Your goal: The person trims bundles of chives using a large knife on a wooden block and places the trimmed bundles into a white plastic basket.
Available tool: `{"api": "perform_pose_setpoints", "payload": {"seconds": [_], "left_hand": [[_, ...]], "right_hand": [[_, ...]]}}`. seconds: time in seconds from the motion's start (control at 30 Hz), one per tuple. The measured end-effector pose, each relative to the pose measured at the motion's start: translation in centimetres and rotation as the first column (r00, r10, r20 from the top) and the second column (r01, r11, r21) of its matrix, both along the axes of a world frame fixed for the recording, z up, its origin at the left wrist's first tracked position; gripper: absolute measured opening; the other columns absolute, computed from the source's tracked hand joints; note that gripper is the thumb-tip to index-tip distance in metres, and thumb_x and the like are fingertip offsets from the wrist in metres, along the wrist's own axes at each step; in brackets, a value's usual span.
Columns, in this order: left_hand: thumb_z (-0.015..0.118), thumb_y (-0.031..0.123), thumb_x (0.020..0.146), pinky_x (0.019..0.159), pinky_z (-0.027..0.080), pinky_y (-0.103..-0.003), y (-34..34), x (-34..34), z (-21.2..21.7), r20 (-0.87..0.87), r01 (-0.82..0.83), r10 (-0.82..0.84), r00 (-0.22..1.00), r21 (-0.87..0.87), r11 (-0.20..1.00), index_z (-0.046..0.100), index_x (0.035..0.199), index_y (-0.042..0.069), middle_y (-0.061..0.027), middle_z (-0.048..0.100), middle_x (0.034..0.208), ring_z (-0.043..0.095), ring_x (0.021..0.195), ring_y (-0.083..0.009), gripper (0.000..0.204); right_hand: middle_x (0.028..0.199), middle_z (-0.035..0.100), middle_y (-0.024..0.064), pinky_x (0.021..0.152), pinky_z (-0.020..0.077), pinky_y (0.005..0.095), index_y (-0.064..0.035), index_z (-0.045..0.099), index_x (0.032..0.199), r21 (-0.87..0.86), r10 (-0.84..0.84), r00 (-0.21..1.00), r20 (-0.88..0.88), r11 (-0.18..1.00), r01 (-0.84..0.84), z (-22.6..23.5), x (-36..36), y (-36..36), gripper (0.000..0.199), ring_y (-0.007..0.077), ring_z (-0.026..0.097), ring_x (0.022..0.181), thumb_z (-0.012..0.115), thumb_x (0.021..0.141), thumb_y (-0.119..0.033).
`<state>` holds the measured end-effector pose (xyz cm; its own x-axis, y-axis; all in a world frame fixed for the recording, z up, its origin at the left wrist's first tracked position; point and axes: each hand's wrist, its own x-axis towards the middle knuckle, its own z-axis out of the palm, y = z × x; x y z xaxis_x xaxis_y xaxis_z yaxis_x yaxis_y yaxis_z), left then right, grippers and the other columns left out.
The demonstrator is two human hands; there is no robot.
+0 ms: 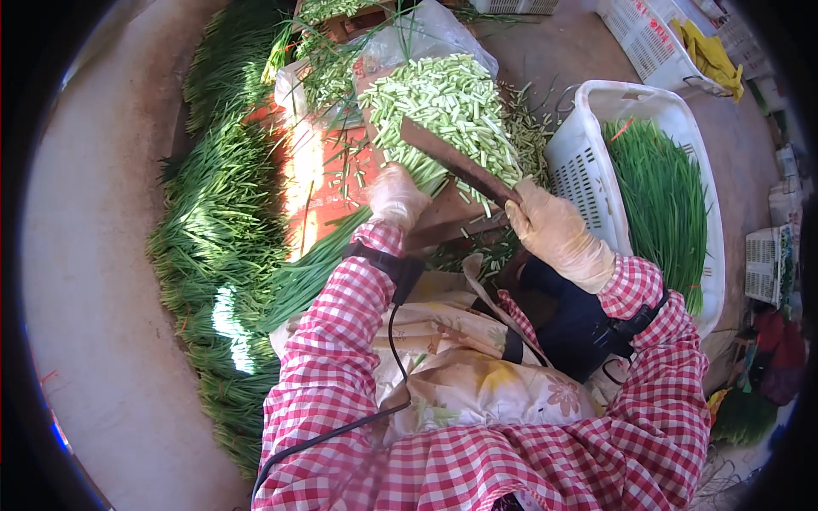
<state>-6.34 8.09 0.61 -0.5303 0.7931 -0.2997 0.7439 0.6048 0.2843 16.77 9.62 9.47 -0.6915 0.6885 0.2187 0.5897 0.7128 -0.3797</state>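
Green chives (322, 254), in the head view, run up into your closed left hand (397, 197), beside chopped pieces (443, 98). Your right hand (558, 234) grips a knife (460, 164). You seem to be chopping; another cut calls for tucked-back fingers.

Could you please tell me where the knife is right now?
In the head view, the knife is at upper middle, held in the gloved right hand, its blade reaching left over the chopped green stems.

Knife (456, 162) and green stalks (324, 266) in gloved hands (558, 234)
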Motion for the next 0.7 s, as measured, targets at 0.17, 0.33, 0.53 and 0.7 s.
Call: {"api": "perform_pose_setpoints", "payload": {"seconds": [0.17, 0.33, 0.53, 0.7], "left_hand": [[0.081, 0.030, 0.054, 0.078, 0.051, -0.039, -0.1, 0.0, -0.2, -0.018, 0.002, -0.001, 1.000, 0.047, 0.999, 0.059, 0.096, -0.002, -0.0193, 0.065, 0.093, 0.064, 0.089, -0.0316, 0.057], [0.084, 0.036, 0.051, 0.079, 0.050, -0.037, -0.4, 0.5, 0.8, -0.034, 0.031, -0.031, 0.999, 0.006, 1.000, 0.056, 0.102, -0.001, -0.0172, 0.065, 0.096, 0.063, 0.091, -0.0293, 0.069], [0.086, 0.044, 0.048, 0.081, 0.050, -0.035, -1.1, 1.6, 0.7, -0.123, 0.060, -0.076, 0.990, -0.128, 0.990, 0.046, 0.113, -0.005, -0.0171, 0.063, 0.100, 0.063, 0.093, -0.0277, 0.090], [0.080, 0.036, 0.055, 0.078, 0.051, -0.035, -0.5, 1.3, 0.5, -0.094, 0.015, -0.022, 0.995, -0.074, 0.997, 0.054, 0.104, -0.001, -0.0151, 0.064, 0.096, 0.064, 0.090, -0.0267, 0.067]], "right_hand": [[0.067, 0.057, 0.0184, 0.052, 0.0478, 0.0443, -0.0040, 0.048, 0.084, -0.009, -0.001, 1.000, 0.016, 1.000, 0.001, -1.8, -0.1, -0.3, 0.017, 0.0365, 0.059, 0.060, 0.051, 0.088, -0.020], [0.068, 0.058, 0.0200, 0.054, 0.0484, 0.0456, -0.0028, 0.049, 0.086, -0.072, -0.009, 0.994, 0.107, 0.997, 0.017, -2.3, -0.3, -0.1, 0.017, 0.0373, 0.059, 0.060, 0.049, 0.088, -0.020], [0.066, 0.058, 0.0221, 0.057, 0.0487, 0.0473, -0.0004, 0.049, 0.087, -0.206, -0.011, 0.975, 0.220, 0.977, 0.057, -2.9, -0.1, 0.7, 0.021, 0.0399, 0.060, 0.063, 0.048, 0.088, -0.021], [0.072, 0.057, 0.0217, 0.056, 0.0463, 0.0478, -0.0026, 0.048, 0.090, -0.132, -0.017, 0.994, 0.109, 0.991, 0.031, -0.6, -1.0, 0.9, 0.022, 0.0419, 0.057, 0.066, 0.049, 0.090, -0.025]]}}
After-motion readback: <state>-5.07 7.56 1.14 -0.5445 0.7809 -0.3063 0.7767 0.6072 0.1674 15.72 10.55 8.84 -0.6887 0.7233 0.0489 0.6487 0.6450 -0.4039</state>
